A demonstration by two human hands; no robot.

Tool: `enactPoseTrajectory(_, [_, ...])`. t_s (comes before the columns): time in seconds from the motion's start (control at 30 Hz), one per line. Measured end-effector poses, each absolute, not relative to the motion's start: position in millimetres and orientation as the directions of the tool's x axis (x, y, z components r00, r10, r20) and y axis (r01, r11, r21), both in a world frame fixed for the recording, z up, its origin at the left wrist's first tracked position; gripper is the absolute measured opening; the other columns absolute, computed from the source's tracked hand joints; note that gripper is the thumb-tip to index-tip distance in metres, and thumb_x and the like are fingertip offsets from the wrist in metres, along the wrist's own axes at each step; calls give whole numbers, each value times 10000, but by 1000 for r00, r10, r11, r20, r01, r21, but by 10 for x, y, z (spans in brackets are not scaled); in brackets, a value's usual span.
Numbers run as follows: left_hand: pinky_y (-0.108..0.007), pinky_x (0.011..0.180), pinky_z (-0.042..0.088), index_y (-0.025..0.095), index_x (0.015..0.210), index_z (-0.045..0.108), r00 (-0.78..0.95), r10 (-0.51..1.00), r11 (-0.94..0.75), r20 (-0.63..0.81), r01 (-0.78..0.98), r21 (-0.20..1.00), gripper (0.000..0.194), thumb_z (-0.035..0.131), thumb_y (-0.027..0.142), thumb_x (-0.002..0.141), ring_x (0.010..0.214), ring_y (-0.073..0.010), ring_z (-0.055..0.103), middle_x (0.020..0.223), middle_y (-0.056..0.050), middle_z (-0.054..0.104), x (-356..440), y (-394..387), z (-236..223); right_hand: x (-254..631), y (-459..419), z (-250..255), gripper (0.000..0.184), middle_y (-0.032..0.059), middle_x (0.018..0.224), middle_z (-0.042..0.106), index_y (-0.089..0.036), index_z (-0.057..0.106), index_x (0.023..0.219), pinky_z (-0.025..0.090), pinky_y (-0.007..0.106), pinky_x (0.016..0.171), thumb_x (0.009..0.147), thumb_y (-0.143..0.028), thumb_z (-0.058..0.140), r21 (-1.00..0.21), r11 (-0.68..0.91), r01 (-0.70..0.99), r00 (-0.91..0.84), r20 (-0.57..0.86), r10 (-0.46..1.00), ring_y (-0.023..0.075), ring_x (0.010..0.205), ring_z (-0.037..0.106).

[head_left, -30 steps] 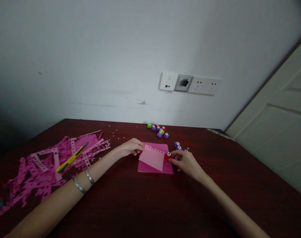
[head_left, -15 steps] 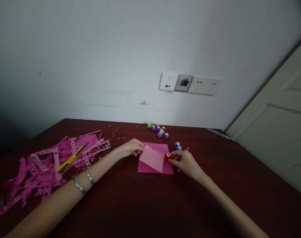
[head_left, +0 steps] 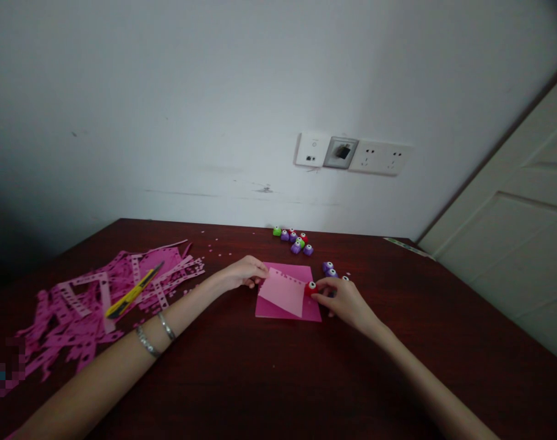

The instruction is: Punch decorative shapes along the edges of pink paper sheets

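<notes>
My left hand (head_left: 246, 272) pinches the upper left corner of a light pink sheet of paper (head_left: 283, 295), which has a row of small punched holes along its far edge. That sheet lies tilted over a darker pink paper (head_left: 265, 310) on the table. At the sheet's right end, my right hand (head_left: 345, 299) grips a small red craft punch (head_left: 311, 289) with a white round top. The punch meets the sheet's right edge; whether paper is inside its slot is hidden. Beyond my right hand stand purple punches (head_left: 328, 269), partly covered by it.
Several green, purple and red punches (head_left: 295, 239) stand near the wall. At left lies a heap of punched pink paper strips (head_left: 86, 305) with a yellow utility knife (head_left: 134, 290) on top. A thin strip (head_left: 409, 247) lies at the back right. Sockets (head_left: 379, 157) are on the wall.
Almost nothing differs. Both hands keep their places on the sheet and the red punch, and the view has shifted very slightly.
</notes>
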State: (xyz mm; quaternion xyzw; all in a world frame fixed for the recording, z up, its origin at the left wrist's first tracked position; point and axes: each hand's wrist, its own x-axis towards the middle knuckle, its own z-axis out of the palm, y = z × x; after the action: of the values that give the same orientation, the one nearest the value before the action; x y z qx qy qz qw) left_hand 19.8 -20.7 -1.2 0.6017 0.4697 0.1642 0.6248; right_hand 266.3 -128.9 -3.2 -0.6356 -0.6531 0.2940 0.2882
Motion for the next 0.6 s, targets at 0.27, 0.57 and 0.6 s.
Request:
enactPoseTrajectory(0.27, [-200,403,261,114,685,609,506,770,223,-389,358,907,121,648,202,611,440,-57,400,508,13,511,204,-221,6,2656,-1296,-29,206,-11,652,575,-155,644,903,453,159,321,757,-297,611,-731,30,681,-20,22,1000,69,388,531])
enactPoseTrajectory(0.57, [-206,408,253,115,660,608,505,774,224,-381,345,912,121,656,204,594,446,-58,397,511,10,510,216,-223,-13,2653,-1283,-42,187,-19,636,565,-156,631,875,425,145,303,745,-290,625,-722,39,691,-17,38,999,65,383,522])
enactPoseTrajectory(0.6, [-208,410,256,115,663,611,503,775,226,-383,346,911,120,656,204,596,447,-59,397,512,9,511,217,-224,-12,2656,-1281,-49,192,-19,638,566,-155,630,876,425,146,303,744,-294,625,-725,39,688,-18,37,999,65,384,523])
